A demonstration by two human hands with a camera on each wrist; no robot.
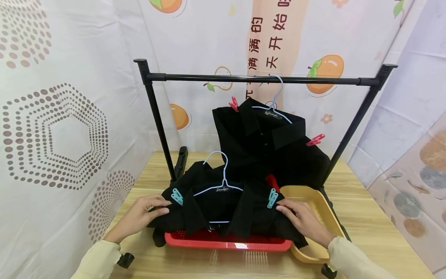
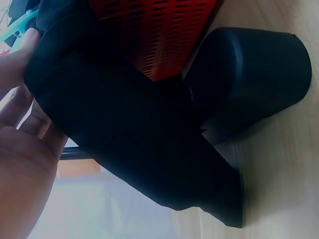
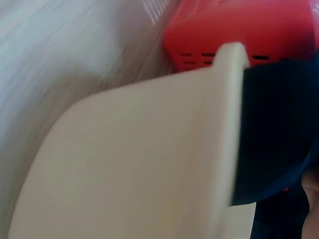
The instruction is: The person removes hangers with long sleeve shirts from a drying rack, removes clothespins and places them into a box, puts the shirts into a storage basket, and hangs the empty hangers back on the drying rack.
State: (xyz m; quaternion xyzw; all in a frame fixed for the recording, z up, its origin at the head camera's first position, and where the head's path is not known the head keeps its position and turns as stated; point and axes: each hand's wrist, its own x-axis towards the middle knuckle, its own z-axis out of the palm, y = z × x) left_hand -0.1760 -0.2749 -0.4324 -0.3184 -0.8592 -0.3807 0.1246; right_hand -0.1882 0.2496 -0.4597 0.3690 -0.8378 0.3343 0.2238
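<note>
A black collared shirt [image 1: 216, 211] on a light-blue hanger [image 1: 224, 182] lies over the red basket [image 1: 228, 245]. Teal clothespins [image 1: 177, 197] sit at both its shoulders, one per side. My left hand [image 1: 148, 211] pinches the shirt's left shoulder between thumb and fingers, just outside the clip; in the left wrist view the black sleeve [image 2: 134, 124] hangs down from it. On the other side my right hand [image 1: 304, 217] pinches the right shoulder beside the other teal clip. Only a bit of that hand [image 3: 311, 199] shows at the right wrist view's edge.
A second black shirt [image 1: 258, 143] with red clothespins [image 1: 315, 140] hangs by a blue hanger from the black rack's bar [image 1: 223, 78]. A yellow tray [image 1: 313, 254] stands right of the red basket, on the wooden table [image 1: 374, 224]. Black rack feet [image 1: 125, 260] stick out in front.
</note>
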